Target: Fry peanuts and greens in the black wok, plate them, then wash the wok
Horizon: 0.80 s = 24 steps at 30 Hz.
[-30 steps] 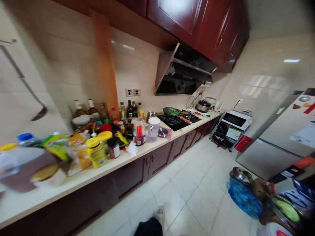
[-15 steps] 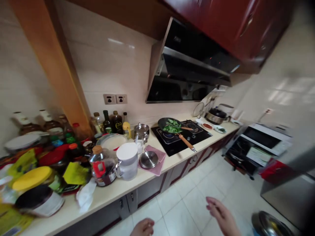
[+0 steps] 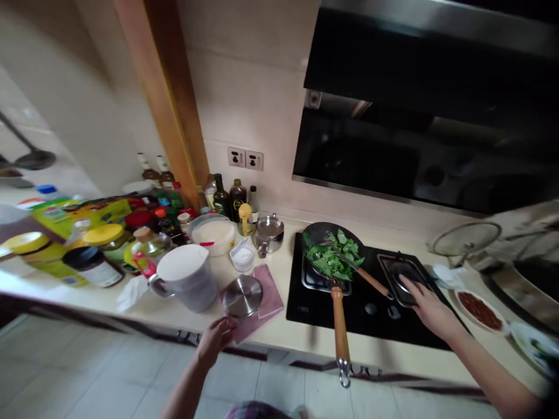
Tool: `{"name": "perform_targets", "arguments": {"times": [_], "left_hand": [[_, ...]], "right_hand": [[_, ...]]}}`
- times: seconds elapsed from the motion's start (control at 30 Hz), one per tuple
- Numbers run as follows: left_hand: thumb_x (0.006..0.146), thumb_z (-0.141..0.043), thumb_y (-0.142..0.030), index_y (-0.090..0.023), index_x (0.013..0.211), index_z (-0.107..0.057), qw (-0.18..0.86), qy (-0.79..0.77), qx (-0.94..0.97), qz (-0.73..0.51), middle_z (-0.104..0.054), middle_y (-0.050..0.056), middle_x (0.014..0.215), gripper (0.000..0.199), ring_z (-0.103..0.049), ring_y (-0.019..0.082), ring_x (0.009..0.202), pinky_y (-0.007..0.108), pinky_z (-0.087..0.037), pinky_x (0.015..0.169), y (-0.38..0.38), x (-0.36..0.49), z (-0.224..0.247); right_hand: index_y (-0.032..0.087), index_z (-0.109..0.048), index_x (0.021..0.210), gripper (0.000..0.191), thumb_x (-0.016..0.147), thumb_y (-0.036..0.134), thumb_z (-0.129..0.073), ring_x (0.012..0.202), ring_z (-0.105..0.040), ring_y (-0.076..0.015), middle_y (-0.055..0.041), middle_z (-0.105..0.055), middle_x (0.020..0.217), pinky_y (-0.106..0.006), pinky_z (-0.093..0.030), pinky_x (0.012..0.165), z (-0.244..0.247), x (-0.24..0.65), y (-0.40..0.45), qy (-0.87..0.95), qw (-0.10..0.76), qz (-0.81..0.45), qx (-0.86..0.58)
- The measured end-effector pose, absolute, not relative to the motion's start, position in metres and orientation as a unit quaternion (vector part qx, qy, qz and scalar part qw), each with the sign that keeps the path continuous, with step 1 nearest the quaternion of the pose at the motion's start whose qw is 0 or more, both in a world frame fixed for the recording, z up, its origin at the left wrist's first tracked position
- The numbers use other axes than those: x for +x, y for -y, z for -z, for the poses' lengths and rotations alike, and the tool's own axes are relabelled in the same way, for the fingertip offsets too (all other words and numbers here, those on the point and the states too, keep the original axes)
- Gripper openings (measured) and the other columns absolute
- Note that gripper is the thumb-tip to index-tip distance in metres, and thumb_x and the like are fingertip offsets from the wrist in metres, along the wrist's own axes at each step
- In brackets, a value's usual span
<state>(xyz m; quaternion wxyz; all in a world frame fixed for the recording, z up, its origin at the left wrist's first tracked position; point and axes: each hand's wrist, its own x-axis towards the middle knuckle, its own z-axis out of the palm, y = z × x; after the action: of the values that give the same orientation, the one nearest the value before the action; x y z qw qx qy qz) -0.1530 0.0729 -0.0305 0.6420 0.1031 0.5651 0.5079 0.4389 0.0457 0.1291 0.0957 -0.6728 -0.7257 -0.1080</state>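
Observation:
My left hand (image 3: 215, 342) is at the counter's front edge, beside the pink cloth (image 3: 268, 294) and the round steel lid (image 3: 243, 297) lying on it. Its fingers are loosely bent and apart, holding nothing I can see. Over the right burner (image 3: 399, 273) my right hand (image 3: 425, 302) reaches with fingers stretched, just right of the spatula's wooden handle (image 3: 375, 282) and apart from it. That spatula rests in a dark wok (image 3: 321, 233) of green leaves (image 3: 334, 256) on the left burner. The wok's wooden handle (image 3: 339, 326) points toward me, past the counter edge.
Left of the cloth stand a lidded pitcher (image 3: 187, 279), a small white salt container (image 3: 242, 256), a steel pot (image 3: 268, 233) and several bottles and jars. To the right are a dish of red sauce (image 3: 480, 309), another plate (image 3: 537, 346) and a glass lid (image 3: 467, 238). The range hood (image 3: 371, 145) hangs above.
The view has come closer to the stove and turned down to it. Both hands have moved from above the floor to the counter, the left near the cloth, the right over the hob.

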Motion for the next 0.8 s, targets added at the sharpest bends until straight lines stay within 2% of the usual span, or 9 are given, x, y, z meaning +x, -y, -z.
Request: {"name": "perform_targets", "arguments": {"times": [0.1,0.17,0.3,0.4,0.47,0.57,0.7,0.8], "left_hand": [[0.078,-0.062,-0.005,-0.014,0.086,-0.06,0.623,-0.564,0.064,-0.539,-0.069,0.003,0.063,0.012,-0.064,0.013,0.048,0.018,-0.049,0.045,-0.078,-0.142,0.025],[0.081,-0.057,-0.002,-0.012,0.081,-0.06,0.616,-0.552,0.045,-0.56,-0.067,0.003,0.061,0.01,-0.064,0.012,0.048,0.016,-0.049,0.045,-0.083,-0.137,0.026],[0.082,-0.056,-0.001,-0.011,0.075,-0.06,0.608,-0.536,0.034,-0.584,-0.065,0.003,0.059,0.013,-0.063,0.01,0.048,0.015,-0.05,0.045,-0.09,-0.128,0.03],[0.08,-0.06,-0.001,-0.012,0.074,-0.062,0.597,-0.538,0.048,-0.593,-0.066,0.001,0.059,0.012,-0.061,0.008,0.047,0.012,-0.048,0.045,-0.09,-0.121,0.028],[0.077,-0.064,-0.003,-0.013,0.075,-0.064,0.587,-0.54,0.062,-0.6,-0.066,-0.001,0.058,0.01,-0.059,0.006,0.046,0.011,-0.047,0.045,-0.089,-0.115,0.021],[0.068,-0.076,-0.012,-0.015,0.076,-0.066,0.575,-0.539,0.101,-0.608,-0.068,-0.003,0.06,0.014,-0.061,0.006,0.05,0.011,-0.047,0.048,-0.088,-0.108,0.004],[0.046,-0.088,-0.032,-0.015,0.075,-0.068,0.556,-0.534,0.197,-0.606,-0.068,-0.001,0.066,0.039,-0.061,0.01,0.056,0.016,-0.049,0.052,-0.089,-0.099,-0.032],[0.049,-0.083,-0.047,-0.014,0.075,-0.067,0.519,-0.535,0.303,-0.594,-0.065,-0.001,0.066,0.044,-0.057,0.012,0.057,0.021,-0.047,0.053,-0.103,-0.098,-0.072]], "right_hand": [[0.035,-0.046,0.138,0.071,0.074,0.004,-0.043,0.115,-0.057,-0.0286,-0.0076,-0.058,0.13,-0.044,-0.049,0.092,-0.127,0.445,-0.095,0.83,0.003,0.055,-0.554],[0.037,-0.053,0.132,0.068,0.074,0.002,-0.043,0.114,-0.058,-0.0278,-0.0068,-0.06,0.128,-0.045,-0.05,0.092,-0.121,0.432,-0.118,0.873,-0.021,0.028,-0.486],[0.029,-0.065,0.119,0.05,0.081,0.008,-0.041,0.099,-0.064,-0.0249,-0.01,-0.066,0.112,-0.041,-0.053,0.085,-0.125,0.4,-0.124,0.898,0.016,0.01,-0.44],[0.03,-0.059,0.126,0.047,0.087,0.015,-0.038,0.098,-0.064,-0.0223,-0.009,-0.064,0.115,-0.036,-0.054,0.083,-0.155,0.399,-0.095,0.883,0.05,0.012,-0.466],[0.034,-0.057,0.128,0.045,0.087,0.021,-0.044,0.099,-0.064,-0.023,-0.0073,-0.063,0.119,-0.034,-0.055,0.081,-0.18,0.406,-0.067,0.876,0.066,0.011,-0.478],[0.037,-0.06,0.125,0.046,0.082,0.022,-0.052,0.096,-0.067,-0.0244,-0.006,-0.064,0.117,-0.031,-0.057,0.076,-0.202,0.405,-0.035,0.874,0.088,0.012,-0.478],[0.032,-0.062,0.12,0.04,0.087,0.02,-0.043,0.091,-0.068,-0.0222,-0.0074,-0.066,0.11,-0.032,-0.057,0.075,-0.195,0.379,-0.046,0.87,0.102,0.02,-0.482],[0.028,-0.062,0.119,0.037,0.091,0.021,-0.039,0.092,-0.067,-0.0205,-0.008,-0.066,0.11,-0.031,-0.056,0.079,-0.185,0.365,-0.08,0.851,0.162,0.04,-0.498]]}}
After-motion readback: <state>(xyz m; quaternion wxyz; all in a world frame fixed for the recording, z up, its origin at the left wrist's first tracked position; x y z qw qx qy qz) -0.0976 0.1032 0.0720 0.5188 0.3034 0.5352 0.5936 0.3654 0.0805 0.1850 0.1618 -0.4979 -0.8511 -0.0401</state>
